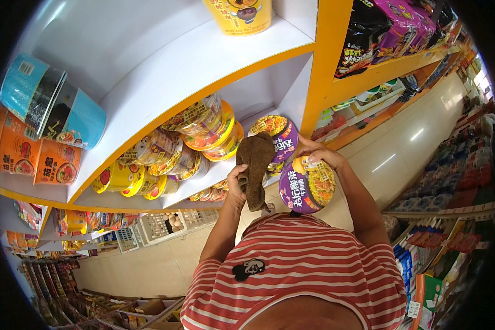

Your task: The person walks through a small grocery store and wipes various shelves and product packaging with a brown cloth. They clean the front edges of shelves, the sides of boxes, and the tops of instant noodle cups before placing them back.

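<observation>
My left hand (237, 181) grips a bunched brown cloth (253, 165) that hangs down in front of the shelf. In my right hand (324, 154) is an instant noodle bowl (307, 185), its purple printed lid facing up towards me. A second purple-lidded noodle bowl (286, 142) stands at the right end of the shelf compartment, partly behind the cloth and close to my right fingers. Whether those fingers touch it, I cannot tell. Stacked yellow-rimmed noodle tubs (214, 136) fill the compartment to the left of the cloth.
White shelves with an orange edge (198, 97) curve across the front. A yellow tub (243, 16) stands above; blue bowls (76, 119) and orange bowls (57, 161) sit at left. Black and purple noodle packs (396, 33) lie upper right. Below are plastic crates (161, 233), one with eggs.
</observation>
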A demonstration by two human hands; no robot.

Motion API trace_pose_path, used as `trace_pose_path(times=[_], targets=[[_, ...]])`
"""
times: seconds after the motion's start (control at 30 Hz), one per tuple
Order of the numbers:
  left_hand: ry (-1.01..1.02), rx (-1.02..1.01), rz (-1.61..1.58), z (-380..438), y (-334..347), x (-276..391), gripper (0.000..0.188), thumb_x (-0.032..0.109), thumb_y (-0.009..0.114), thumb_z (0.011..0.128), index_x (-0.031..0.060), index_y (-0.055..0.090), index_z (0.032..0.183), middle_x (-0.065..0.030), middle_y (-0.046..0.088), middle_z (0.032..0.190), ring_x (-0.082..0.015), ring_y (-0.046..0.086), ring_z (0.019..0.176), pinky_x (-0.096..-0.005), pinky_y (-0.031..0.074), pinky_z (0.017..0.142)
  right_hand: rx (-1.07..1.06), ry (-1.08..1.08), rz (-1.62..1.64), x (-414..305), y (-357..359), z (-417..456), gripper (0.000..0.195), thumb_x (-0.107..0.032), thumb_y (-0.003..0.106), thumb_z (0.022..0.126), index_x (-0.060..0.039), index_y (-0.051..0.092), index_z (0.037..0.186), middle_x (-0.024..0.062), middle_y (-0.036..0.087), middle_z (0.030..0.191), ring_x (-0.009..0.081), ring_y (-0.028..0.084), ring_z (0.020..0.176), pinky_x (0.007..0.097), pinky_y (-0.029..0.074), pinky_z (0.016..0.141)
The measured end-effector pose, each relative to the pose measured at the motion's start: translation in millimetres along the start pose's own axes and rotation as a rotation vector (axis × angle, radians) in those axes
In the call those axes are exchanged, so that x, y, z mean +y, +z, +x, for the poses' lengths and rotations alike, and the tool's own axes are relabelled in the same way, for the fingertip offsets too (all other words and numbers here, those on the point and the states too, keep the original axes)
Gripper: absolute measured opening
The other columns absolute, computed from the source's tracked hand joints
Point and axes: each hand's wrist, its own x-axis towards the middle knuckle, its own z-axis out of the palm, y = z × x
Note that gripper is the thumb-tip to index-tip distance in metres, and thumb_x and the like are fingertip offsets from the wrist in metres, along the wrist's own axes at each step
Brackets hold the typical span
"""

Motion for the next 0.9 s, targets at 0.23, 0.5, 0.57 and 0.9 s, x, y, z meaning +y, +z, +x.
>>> trace_pose_path(times=[0.23,0.5,0.57,0.9], targets=[[0.009,-0.098,-0.098,7,0,-15,0.05,0.024,0.051,0.071,0.0034,0.046,0.116,-0.0153,0.055,0.109,-0.0323,0.056,0.093,-0.0496,0.045,0.083,-0.049,0.015,-0.056,-11,10,-6,0.088,-0.018,0.058,0.066,-0.0052,0.013,0.14,0.0133,0.052,0.1,0.0172,0.051,0.092,0.0245,0.04,0.082],[0.144,-0.15,-0.248,17,-17,-25,0.053,0.02,0.049,0.069,0.0047,0.044,0.119,-0.0141,0.054,0.113,-0.0324,0.054,0.099,-0.0492,0.043,0.088,-0.109,0.004,-0.065,-14,21,-10,0.091,-0.017,0.059,0.065,-0.0029,0.008,0.14,0.0123,0.053,0.1,0.0172,0.051,0.092,0.0243,0.038,0.083],[0.127,-0.164,-0.249,22,-24,-26,0.053,0.019,0.05,0.068,0.0048,0.045,0.119,-0.0134,0.054,0.113,-0.0321,0.054,0.1,-0.048,0.043,0.089,-0.114,-0.006,-0.08,-14,20,-11,0.091,-0.018,0.059,0.065,-0.0028,0.008,0.14,0.0118,0.053,0.099,0.0169,0.051,0.091,0.0245,0.038,0.084],[0.234,-0.101,-0.215,27,-28,-40,0.049,0.024,0.049,0.07,0.0015,0.049,0.114,-0.0134,0.055,0.112,-0.0281,0.054,0.102,-0.0419,0.042,0.092,-0.049,-0.002,-0.077,-6,15,-13,0.097,-0.018,0.063,0.063,-0.0078,0.006,0.141,0.0113,0.053,0.098,0.0161,0.051,0.09,0.0252,0.037,0.082]])
